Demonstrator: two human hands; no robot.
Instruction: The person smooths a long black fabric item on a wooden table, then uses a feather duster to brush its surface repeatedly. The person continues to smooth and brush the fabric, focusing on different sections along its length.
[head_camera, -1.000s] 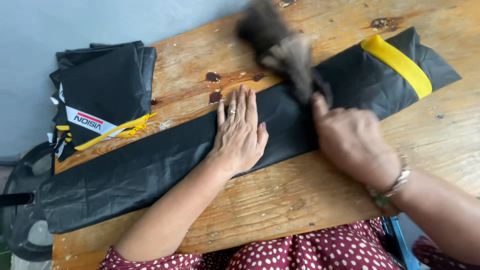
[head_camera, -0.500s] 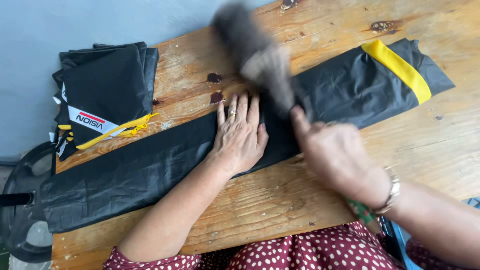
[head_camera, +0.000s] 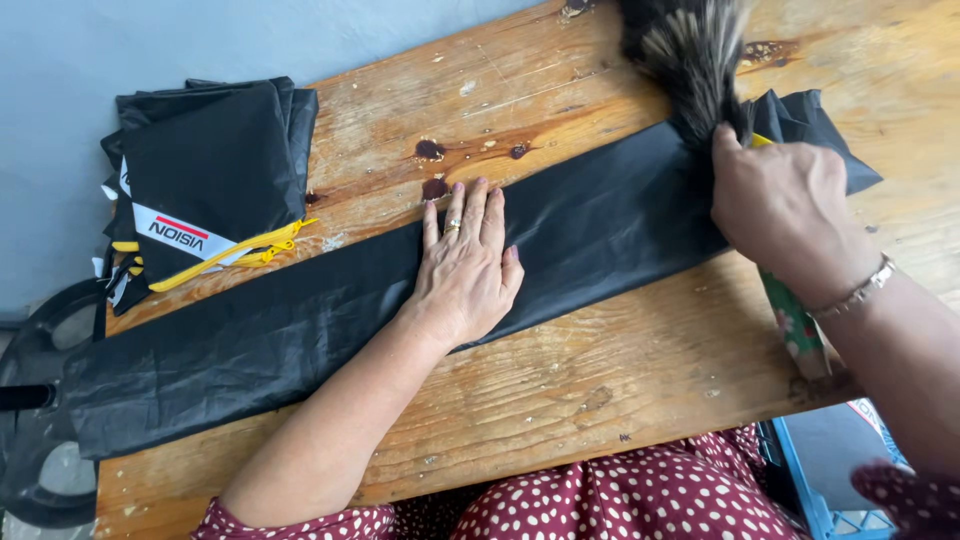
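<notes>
Folded stack (head_camera: 205, 185): upper left of the frame, black pieces with yellow zip trim, untouched.
Black fabric strip (head_camera: 300, 330): runs from lower left to upper right across the wooden table (head_camera: 620, 370).
Left hand (head_camera: 465, 265): centre, my palm flat, fingers spread, pinning the strip as before.
Right hand (head_camera: 785, 205): upper right, closed around the brush (head_camera: 690, 55).
Change: brush has swept from mid-strip to the far end, now covering the yellow band; that stretch looks brushed.
Blue crate (head_camera: 825, 480): lower right, contents hidden.

A blurred brush (head_camera: 690, 55) is cut off by the top edge; the right hand (head_camera: 785, 205) hides its handle and most of the yellow band (head_camera: 762, 140).
</notes>
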